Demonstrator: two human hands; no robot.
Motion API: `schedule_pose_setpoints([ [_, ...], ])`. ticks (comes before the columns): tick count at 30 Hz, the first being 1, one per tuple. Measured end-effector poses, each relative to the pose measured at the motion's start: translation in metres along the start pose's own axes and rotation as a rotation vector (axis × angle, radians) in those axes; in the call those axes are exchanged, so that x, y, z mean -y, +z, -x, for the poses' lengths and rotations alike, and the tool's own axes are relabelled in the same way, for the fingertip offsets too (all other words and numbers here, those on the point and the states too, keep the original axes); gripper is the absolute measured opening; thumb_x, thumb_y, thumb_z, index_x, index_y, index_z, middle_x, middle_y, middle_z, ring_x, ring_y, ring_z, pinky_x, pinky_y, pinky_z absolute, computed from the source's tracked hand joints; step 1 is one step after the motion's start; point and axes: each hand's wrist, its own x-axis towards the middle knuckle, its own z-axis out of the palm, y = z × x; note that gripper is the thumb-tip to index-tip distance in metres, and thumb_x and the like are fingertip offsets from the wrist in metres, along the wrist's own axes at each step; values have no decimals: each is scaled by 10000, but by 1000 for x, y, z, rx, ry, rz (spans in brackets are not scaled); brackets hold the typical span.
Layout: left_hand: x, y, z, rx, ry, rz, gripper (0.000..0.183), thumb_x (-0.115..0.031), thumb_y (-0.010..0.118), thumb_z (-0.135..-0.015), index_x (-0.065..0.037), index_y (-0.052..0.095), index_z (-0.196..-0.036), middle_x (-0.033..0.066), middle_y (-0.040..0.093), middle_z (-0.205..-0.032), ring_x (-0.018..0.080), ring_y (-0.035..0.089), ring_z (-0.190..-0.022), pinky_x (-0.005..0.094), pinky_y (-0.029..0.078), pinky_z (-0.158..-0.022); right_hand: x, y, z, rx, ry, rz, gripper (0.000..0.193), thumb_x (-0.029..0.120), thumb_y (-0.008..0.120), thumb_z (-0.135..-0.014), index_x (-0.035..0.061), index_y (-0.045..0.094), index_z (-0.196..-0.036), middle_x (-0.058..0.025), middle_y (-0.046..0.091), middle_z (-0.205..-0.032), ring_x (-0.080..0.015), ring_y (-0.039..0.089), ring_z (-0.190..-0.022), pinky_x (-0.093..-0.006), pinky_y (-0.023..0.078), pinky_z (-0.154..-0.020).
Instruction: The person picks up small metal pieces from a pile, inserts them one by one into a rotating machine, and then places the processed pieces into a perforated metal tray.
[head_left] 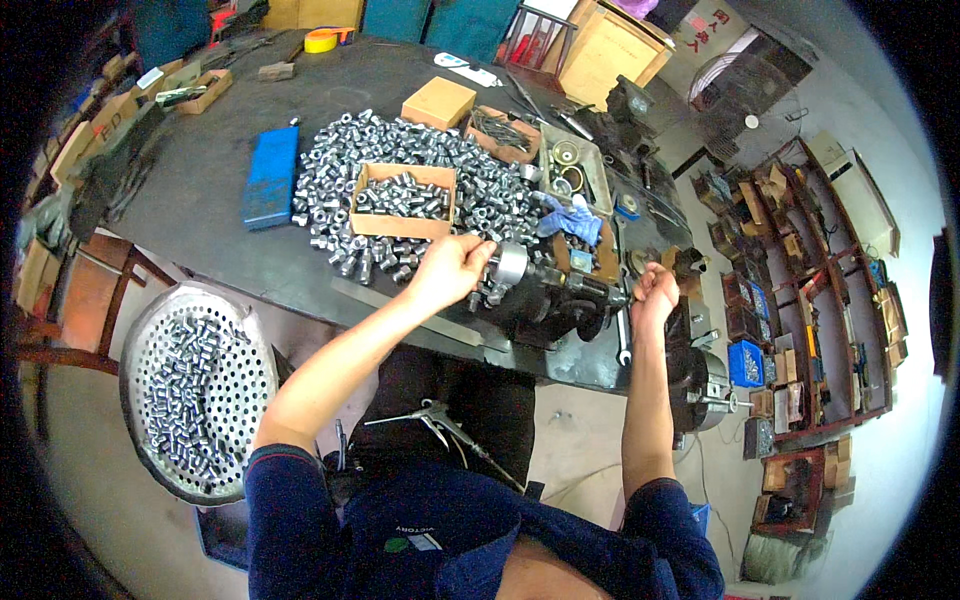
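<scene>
My left hand (450,268) reaches to the front of a small dark bench machine (560,300). Its fingertips are pinched together beside the round metal chuck (509,263), and whatever lies between them is too small to name. On the machine's other side, my right hand (655,294) is closed next to the spindle end (612,295); its grip is hidden by the fingers. An open-end wrench (624,338) lies just below that hand. Left of the machine spreads a large heap of short metal fittings (335,185), with a cardboard box (403,226) of the same fittings sitting in it.
A perforated metal basin (255,375) with more fittings stands at lower left. An air blow gun (432,415) rests near my lap. On the table are a blue box (270,178), a closed carton (438,102) and a blue glove (570,218). Shelves (825,300) line the right.
</scene>
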Motion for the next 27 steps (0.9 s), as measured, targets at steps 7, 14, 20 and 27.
schedule_pose_setpoints([
  [7,-22,13,-1,-194,339,-450,259,-199,445,-819,-5,498,-656,175,506,-570,366,515,-560,447,389,-508,-102,-83,-42,26,-437,412,150,144,505,-748,24,580,-697,4,493,-584,-99,466,-520,-236,367,-481],
  [14,-12,9,2,-253,387,-476,240,-176,445,-814,-10,489,-646,171,505,-584,357,515,-561,439,393,-508,-55,-67,71,-140,263,-75,128,150,475,-765,25,502,-757,13,385,-528,-79,328,-419,-210,235,-361],
  [20,-12,11,2,-261,352,-437,252,-180,451,-815,-10,489,-632,179,491,-559,356,512,-546,434,385,-499,-43,-63,75,-53,185,-54,197,210,475,-796,13,489,-793,29,350,-535,-52,286,-419,-180,197,-355],
  [27,-12,7,-3,-224,225,-429,327,-251,456,-809,-16,505,-587,182,503,-526,368,513,-533,453,396,-496,-89,-37,0,-105,-163,562,174,117,482,-733,8,585,-646,-27,522,-592,-116,461,-477,-256,366,-416],
])
